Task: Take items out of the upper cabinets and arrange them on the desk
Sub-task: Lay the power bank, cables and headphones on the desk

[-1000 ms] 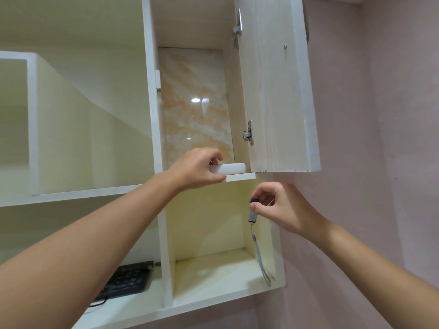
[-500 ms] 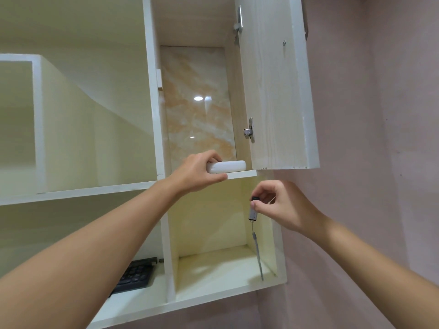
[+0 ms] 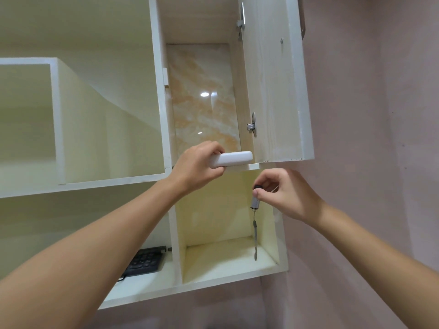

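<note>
Room: pink wall (image 3: 368, 115) behind and to the right of a pale wall-mounted cabinet unit (image 3: 156, 91), seen from below.
Cabinet door (image 3: 275, 91): swung open to the right; lower hinge (image 3: 253, 125) visible on its inner face.
Back panel (image 3: 204, 96): glossy marble pattern, reflecting a ceiling light.
White case (image 3: 234, 159): flat, rounded corners; lies at the front edge of the upper compartment's shelf (image 3: 254, 166), overhanging it.
Left hand (image 3: 197, 166): fingers over and thumb under the left end of the white case, grasping it.
Right hand (image 3: 285, 193): in front of the open cubby (image 3: 225, 260) below, pinching a small grey device (image 3: 255, 203) at its dark top.
Lanyard (image 3: 255, 233): hangs straight down from the device.
Keyboard (image 3: 145, 262): black, on the bottom shelf to the left, partly hidden by the left forearm.
</note>
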